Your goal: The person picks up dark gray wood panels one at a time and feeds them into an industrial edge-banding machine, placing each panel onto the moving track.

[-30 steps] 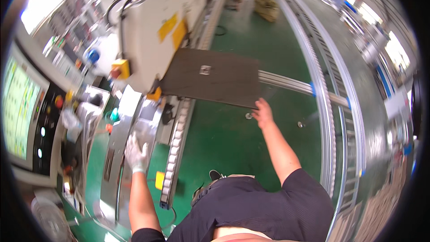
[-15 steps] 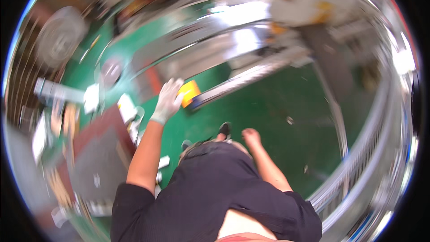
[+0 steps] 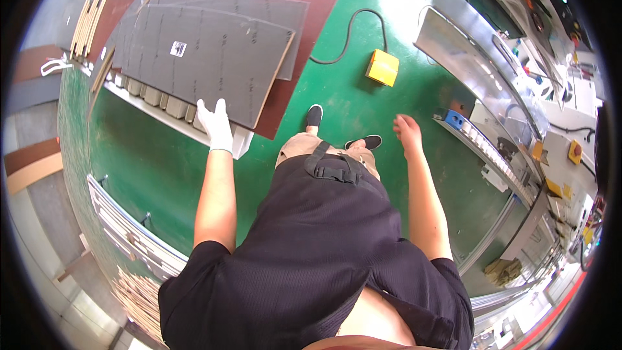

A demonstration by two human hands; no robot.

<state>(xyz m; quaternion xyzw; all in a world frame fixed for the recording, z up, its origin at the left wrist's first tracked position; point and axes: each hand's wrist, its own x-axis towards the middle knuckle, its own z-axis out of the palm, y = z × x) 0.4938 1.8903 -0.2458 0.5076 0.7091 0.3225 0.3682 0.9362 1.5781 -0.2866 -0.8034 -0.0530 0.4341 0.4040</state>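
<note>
My left hand (image 3: 216,124) wears a white glove. Its fingers are apart, with the tips at the near edge of a grey sheet panel (image 3: 227,58); whether they touch it I cannot tell. That panel lies on top of several similar sheets, fanned out over a larger dark-red board (image 3: 311,32). A white label (image 3: 178,48) sits on the top sheet. Bare and a little curled, my right hand (image 3: 407,133) hangs over the green floor with nothing seen in it.
A yellow box-shaped foot pedal (image 3: 383,68) with a black cable (image 3: 353,23) stands on the floor ahead. To the right is a metal machine bench (image 3: 479,58). Wooden strips (image 3: 87,26) lie at the far left, and metal profiles (image 3: 133,227) stand along the near left.
My body has turned left, away from the machine bench, so the panel stack now lies in front of my left hand. The yellow pedal has shifted rightward in view. The earlier frame is smeared.
</note>
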